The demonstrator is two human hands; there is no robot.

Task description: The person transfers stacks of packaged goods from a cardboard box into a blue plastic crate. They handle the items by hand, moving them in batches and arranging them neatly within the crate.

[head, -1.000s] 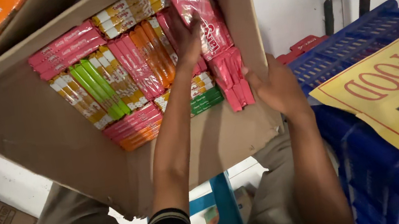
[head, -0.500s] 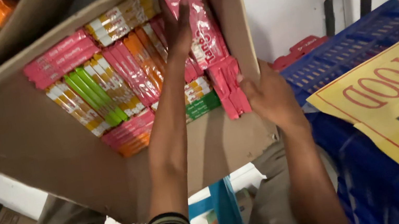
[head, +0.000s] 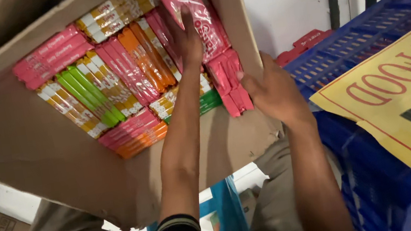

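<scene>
Our left hand (head: 188, 34) now presses flat on the pink packs (head: 189, 4); our right hand (head: 272, 92) has slid up, its grip holding the cardboard box (head: 30, 141) edge

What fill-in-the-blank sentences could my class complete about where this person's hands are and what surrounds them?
1. The left hand presses on a ___ packet inside the cardboard box.
2. The right hand grips the box's ___ wall.
3. The yellow sign lies on a ___ plastic crate.
4. Between the orange and pink packs stand a few ___ packs.

Missing words: pink; right; blue; green
</scene>
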